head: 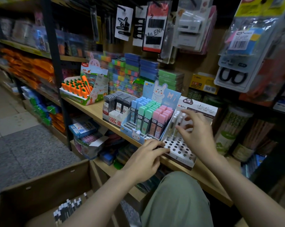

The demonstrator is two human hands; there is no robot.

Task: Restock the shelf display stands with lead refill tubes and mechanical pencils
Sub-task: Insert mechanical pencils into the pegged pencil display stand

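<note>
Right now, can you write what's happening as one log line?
left hand: rests on pencil stand front edge | right hand: fingers at upright pencils | holes: mostly unfilled

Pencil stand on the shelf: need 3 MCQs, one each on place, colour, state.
1. Where does the perforated pencil stand sit?
A. right of the bunny lead-refill display
B. on the floor
C. inside the cardboard box

2. Which cap colours do the refill tubes in the bunny display show?
A. red, yellow, black
B. blue, green, pink
C. all white

3. How full is the stand?
A. every hole is filled
B. no pencils in it
C. a few pencils at the back, most holes empty

Answers: 1 A, it stands beside that display on the shelf edge. 2 B, three pastel columns. 3 C, open holes fill the front rows by the left hand and right hand.
</note>
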